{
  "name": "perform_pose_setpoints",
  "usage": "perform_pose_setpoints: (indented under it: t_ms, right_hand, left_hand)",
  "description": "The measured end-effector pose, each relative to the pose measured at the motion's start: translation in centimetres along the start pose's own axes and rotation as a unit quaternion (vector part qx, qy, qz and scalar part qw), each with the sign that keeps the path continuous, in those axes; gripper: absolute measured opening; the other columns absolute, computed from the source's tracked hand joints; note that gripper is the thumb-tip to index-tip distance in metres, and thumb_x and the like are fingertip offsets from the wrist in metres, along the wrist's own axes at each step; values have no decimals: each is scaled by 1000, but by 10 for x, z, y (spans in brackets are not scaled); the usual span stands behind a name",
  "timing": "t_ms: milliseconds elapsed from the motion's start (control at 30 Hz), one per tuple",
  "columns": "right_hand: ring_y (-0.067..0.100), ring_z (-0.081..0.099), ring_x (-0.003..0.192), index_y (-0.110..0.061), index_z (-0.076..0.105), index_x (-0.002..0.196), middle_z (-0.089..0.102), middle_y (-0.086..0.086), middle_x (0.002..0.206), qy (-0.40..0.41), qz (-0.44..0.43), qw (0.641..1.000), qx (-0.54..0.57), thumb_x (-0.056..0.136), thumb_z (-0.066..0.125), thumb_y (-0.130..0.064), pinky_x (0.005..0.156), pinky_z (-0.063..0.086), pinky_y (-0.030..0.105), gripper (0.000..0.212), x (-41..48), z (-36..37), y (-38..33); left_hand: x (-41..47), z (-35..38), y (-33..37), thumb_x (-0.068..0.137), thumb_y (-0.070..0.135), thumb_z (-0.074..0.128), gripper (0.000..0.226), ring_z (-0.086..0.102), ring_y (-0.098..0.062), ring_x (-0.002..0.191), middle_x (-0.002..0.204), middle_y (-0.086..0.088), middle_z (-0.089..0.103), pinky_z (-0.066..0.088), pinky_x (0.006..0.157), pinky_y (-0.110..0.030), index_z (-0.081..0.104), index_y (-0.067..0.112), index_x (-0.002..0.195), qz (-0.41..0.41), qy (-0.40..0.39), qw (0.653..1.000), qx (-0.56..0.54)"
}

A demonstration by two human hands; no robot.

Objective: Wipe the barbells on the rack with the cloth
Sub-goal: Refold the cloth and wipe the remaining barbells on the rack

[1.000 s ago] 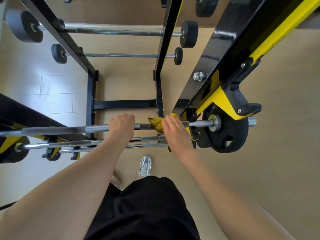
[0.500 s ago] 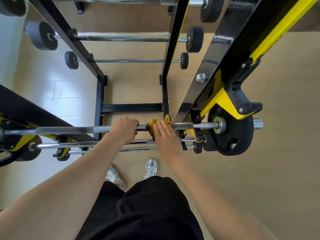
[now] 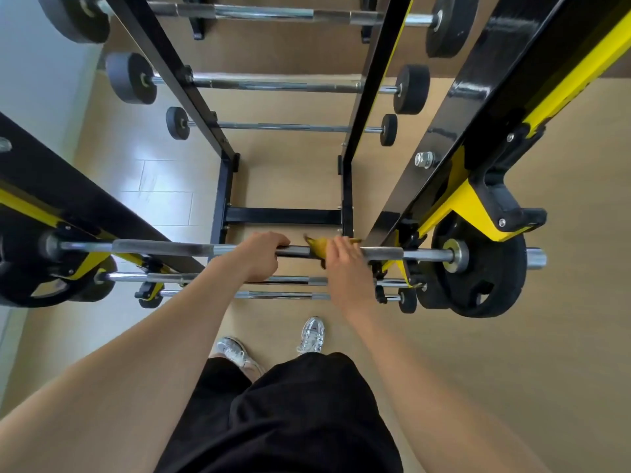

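My left hand (image 3: 261,256) has its fingers curled around the top barbell (image 3: 177,249), whose long axis runs left to right across the rack (image 3: 440,155). Just right of them, my right hand (image 3: 345,264) presses the yellow cloth (image 3: 319,248) around the bar.

Shiny chrome barbell (image 3: 164,248), soft yellow cloth (image 3: 318,246), glossy black-painted metal rack (image 3: 440,138), matt rubbery plates (image 3: 485,278).

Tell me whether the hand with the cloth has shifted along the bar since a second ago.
Yes. The right hand with the yellow cloth has slid left along the top barbell, away from the black weight plate and closer to the left hand.
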State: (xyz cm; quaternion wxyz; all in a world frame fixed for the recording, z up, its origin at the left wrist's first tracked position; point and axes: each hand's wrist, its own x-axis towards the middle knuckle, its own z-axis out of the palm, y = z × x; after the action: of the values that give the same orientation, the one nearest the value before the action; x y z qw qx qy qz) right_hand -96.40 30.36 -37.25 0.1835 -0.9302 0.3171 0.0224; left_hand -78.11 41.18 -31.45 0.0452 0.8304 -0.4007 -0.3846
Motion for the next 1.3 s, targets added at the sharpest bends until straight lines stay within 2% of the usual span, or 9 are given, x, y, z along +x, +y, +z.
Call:
perform_pose_setpoints:
  t_ms: [167,267,367,600,767,867,1000,1133,1300]
  right_hand:
    - [36,20,159,-1,26,161,26,20,169,-32,13,999,-13,105,53,-12,129,21,52,63,-5,14,-52]
    - [29,54,139,-11,47,150,56,10,150,-50,-29,987,149,104,55,-6,117,45,45,47,-5,0,-75]
    - [11,67,101,-19,62,129,69,-5,113,-73,36,933,349,109,51,-21,95,55,29,23,-15,-23,-86]
    - [29,62,114,-26,61,116,65,9,115,-134,157,808,551,100,54,-33,102,56,48,19,-57,-14,-133]
    - [31,68,117,-17,77,88,74,2,123,-183,202,737,619,104,41,-57,103,54,52,56,-99,7,-183]
    - [28,72,110,-25,67,120,66,2,132,-156,179,777,583,104,58,-30,89,64,49,19,-112,28,-204]
    - [29,72,106,-47,41,143,49,-7,142,-142,174,800,556,99,67,-13,78,66,49,62,-119,51,-211]
    - [10,68,71,-32,73,94,73,-14,80,-166,167,865,443,92,73,-36,69,57,37,4,-106,68,-185]
    - [15,70,80,-18,74,93,73,-2,83,-160,173,901,365,91,74,-54,73,60,37,36,-73,116,-122]
  left_hand:
    - [-10,4,-2,102,5,56,42,65,-22,107,124,-5,69,54,95,-34,65,22,139,3,34,998,-58]
    - [-23,-4,-10,104,8,55,31,69,-16,99,113,0,74,58,94,-35,74,22,124,9,79,990,-119]
    - [-41,-13,-32,95,-1,67,45,63,-10,108,118,9,69,55,94,-30,67,28,131,22,52,985,-166]
    - [-96,-8,-99,96,29,77,9,67,-12,100,101,12,72,58,99,-44,77,35,102,25,66,984,-164]
    - [-133,6,-136,97,16,73,21,64,-9,99,98,16,70,57,97,-37,76,37,94,28,105,978,-179]
    - [-151,16,-140,102,12,62,30,64,-6,98,99,17,69,56,90,-27,76,38,96,51,85,968,-228]
    - [-161,33,-138,102,10,48,32,60,-25,106,108,-4,63,56,93,-41,72,30,98,40,-5,942,-333]
    - [-139,51,-145,104,8,38,33,58,-28,100,109,-12,61,54,91,-45,67,22,101,-1,-3,934,-357]
    - [-66,96,-157,110,11,34,33,60,-24,96,104,-7,62,53,78,-35,64,25,105,-36,79,927,-366]
